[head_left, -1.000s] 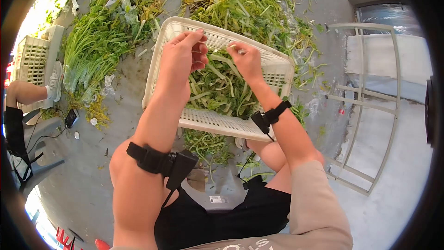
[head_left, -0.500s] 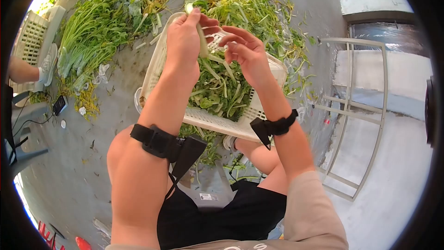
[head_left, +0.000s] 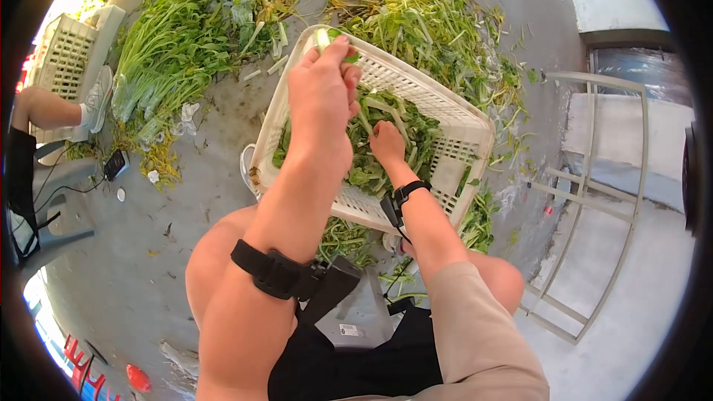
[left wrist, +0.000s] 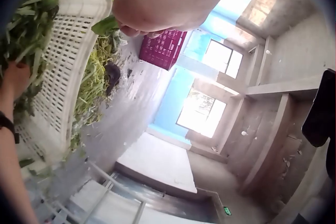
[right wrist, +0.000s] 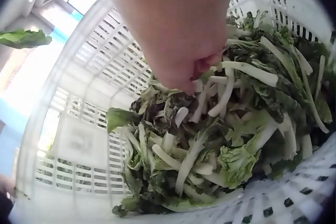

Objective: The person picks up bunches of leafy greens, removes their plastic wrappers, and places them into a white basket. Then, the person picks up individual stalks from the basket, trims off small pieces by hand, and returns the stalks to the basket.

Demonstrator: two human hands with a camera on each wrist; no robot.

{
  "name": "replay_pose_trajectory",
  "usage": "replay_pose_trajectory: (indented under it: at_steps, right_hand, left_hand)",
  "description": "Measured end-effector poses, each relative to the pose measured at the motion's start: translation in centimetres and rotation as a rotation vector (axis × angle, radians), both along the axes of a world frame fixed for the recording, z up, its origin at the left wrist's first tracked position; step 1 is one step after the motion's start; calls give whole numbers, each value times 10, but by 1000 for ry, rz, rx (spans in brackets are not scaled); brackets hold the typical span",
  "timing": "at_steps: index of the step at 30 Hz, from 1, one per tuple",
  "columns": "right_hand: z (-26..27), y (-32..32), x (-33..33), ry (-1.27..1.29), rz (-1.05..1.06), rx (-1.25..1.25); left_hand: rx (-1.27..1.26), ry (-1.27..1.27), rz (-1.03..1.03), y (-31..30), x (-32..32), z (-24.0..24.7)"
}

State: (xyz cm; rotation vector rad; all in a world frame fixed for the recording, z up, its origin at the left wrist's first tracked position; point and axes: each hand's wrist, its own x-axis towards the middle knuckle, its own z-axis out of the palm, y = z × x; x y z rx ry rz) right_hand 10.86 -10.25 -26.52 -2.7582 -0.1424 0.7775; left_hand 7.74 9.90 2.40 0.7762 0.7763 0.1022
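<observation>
The fingers of the left hand (head_left: 321, 93) were bent and pinched a green stalk (head_left: 321, 38) up by the far left corner of the white basket (head_left: 479, 122). The stalk's pale end poked out past the thumb and pointed to the far side, so its long way ran from near to far. The rest was behind the hand, and its other end was hard to find. In the left wrist view that hand was cut off at the top, and a green leaf (left wrist: 106, 26) peeped out beside it.

The basket's long side slanted down to the right, and the left arm (head_left: 301, 178) hid some of it. The cut greens (right wrist: 231, 134) lay inside in a heap, pointing all ways. The right hand (head_left: 388, 147) was down in the heap, touching it with bent fingers. The fingertips were tucked out of sight, so I could not tell if they held a piece. Far right was a metal frame (head_left: 594, 80).
</observation>
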Motion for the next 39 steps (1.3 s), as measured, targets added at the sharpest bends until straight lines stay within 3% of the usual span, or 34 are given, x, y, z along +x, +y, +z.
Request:
replay_pose_trajectory:
  at_steps: [4,6,9,12,14,16,18,19,20,21,22,24,25,30,34,36,38,39]
  right_hand:
    - [25,-8,10,-67,20,-5]
    - [57,-17,20,126,-88,152]
    - [98,-43,35,-60,-38,299]
    - [151,-59,44,-147,-49,378]
    - [197,-56,44,10,-387,778]
    - [229,-43,31,-123,-419,859]
    - [245,-21,12,-414,-398,791]
    - [252,-7,-1,-414,-390,788]
    - [259,8,-15,-440,-250,805]
    - [264,17,-22,-462,-111,821]
    - [269,19,-22,-457,-110,821]
    - [273,22,-20,-333,-20,993]
    - [272,18,-16,-182,-7,1001]
    - [250,22,-3,45,38,1201]
    - [250,30,8,-53,149,1165]
    - [255,30,17,-389,468,1048]
    - [257,30,22,-409,457,1067]
    - [254,28,28,-283,288,1174]
  left_hand:
    - [-1,29,-8,-9,3,-5]
    - [-15,-36,-22,-10,4,-12]
    - [-136,3,61,-8,10,-17]
    - [-208,-63,9,-9,6,-19]
    - [-185,-127,-58,-16,3,-24]
    - [-112,54,-159,-28,1,-18]
    - [-103,87,-223,-45,-1,-14]
    - [-104,67,-306,-53,-2,-13]
    - [-104,50,-389,-59,-2,-12]
    - [-102,27,-340,-63,-1,-12]
    - [-103,31,-337,-61,0,-14]
    - [111,89,-117,-49,4,-17]
    - [83,69,-108,-41,6,-21]
    - [-21,38,-230,-33,7,-35]
    - [-115,-6,-297,-28,6,-24]
    - [-234,-6,-334,-25,4,-21]
    - [-192,5,-319,-25,6,-24]
    - [-133,1,-236,-23,7,-32]
